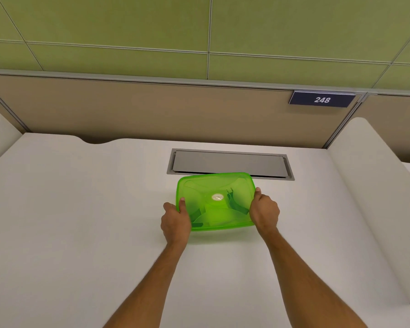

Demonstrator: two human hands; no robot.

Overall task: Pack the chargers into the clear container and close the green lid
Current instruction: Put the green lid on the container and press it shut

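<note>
A translucent green lid (213, 185) with a round white sticker at its middle lies over the clear container on the white desk (81, 221); the container itself is hidden under it. Through the lid I make out the dark shapes of chargers (234, 203) with plug pins and cables. My left hand (175, 221) grips the lid's left edge, thumb on top. On the right edge sits my right hand (264, 213), thumb pressed on the rim.
A grey cable hatch (230, 163) is set in the desk just behind the lid. Beige and green partition panels stand at the back, with a dark number plate (322, 99) reading 248. White side dividers flank the desk.
</note>
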